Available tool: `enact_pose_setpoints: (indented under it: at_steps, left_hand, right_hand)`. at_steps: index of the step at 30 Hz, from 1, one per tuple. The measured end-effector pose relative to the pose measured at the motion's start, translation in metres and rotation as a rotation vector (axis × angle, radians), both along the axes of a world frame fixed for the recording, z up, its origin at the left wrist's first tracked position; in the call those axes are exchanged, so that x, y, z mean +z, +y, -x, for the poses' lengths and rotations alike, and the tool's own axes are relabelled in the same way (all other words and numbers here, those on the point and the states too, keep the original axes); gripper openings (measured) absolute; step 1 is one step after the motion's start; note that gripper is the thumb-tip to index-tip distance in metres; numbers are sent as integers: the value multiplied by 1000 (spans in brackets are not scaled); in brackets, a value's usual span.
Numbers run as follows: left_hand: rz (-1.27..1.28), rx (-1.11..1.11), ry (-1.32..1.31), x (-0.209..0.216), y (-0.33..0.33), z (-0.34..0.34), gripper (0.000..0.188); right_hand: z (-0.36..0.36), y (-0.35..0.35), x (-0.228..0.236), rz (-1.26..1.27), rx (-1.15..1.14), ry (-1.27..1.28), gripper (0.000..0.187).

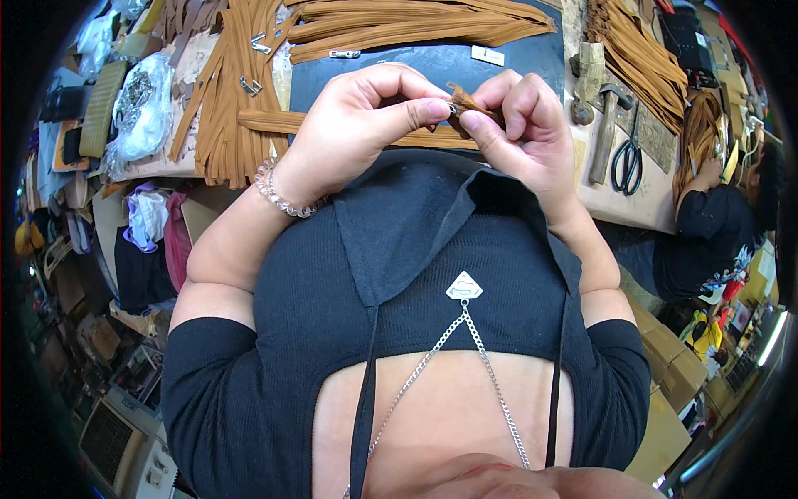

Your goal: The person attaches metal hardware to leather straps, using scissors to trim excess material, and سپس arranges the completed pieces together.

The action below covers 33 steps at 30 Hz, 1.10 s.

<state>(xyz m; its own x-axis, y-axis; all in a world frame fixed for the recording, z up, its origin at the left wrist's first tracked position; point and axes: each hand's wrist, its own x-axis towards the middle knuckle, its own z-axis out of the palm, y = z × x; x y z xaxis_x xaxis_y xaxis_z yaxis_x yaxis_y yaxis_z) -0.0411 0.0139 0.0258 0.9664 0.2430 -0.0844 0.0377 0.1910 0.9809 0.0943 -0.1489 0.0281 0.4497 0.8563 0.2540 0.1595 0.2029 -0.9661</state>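
Where both hands (pixel 366 108) (pixel 528 125) pinch it, brown tape (pixel 469 99) is hidden.

You are pinching, toward the far middle of the scene, a brown fabric strip (pixel 466 98) whose frayed end sticks up in loose threads, with a small metallic piece (pixel 453 108), mostly hidden, just left of it.

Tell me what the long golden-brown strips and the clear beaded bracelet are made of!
The long golden-brown strips look like matte fabric: they lie in soft curves. The clear beaded bracelet looks shiny and see-through, so maybe glass or plastic.
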Motion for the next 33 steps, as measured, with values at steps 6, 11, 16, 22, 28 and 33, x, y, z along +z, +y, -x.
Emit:
enact_pose_setpoints:
  at_steps: [6,11,16,22,28,33]
  left_hand:
    - [-145,15,-58,3,0,0,9]
    - [-383,25,-108,9,3,0,9]
    - [-548,20,-168,16,5,-2,11]
    - [-629,50,-221,18,1,-1,12]
    - [-780,105,-296,28,-1,-1,16]
    - [-990,215,-421,32,-3,-1,21]
  right_hand:
    - [0,1,5,-3,-27,-180,34]
    - [-1,1,7,-5,-23,-239,34]
    - [-2,1,7,3,-24,-267,36]
    - [0,1,10,17,2,-187,35]
    - [1,2,-1,-57,54,66,27]
    - [0,4,-6,-62,136,259,25]
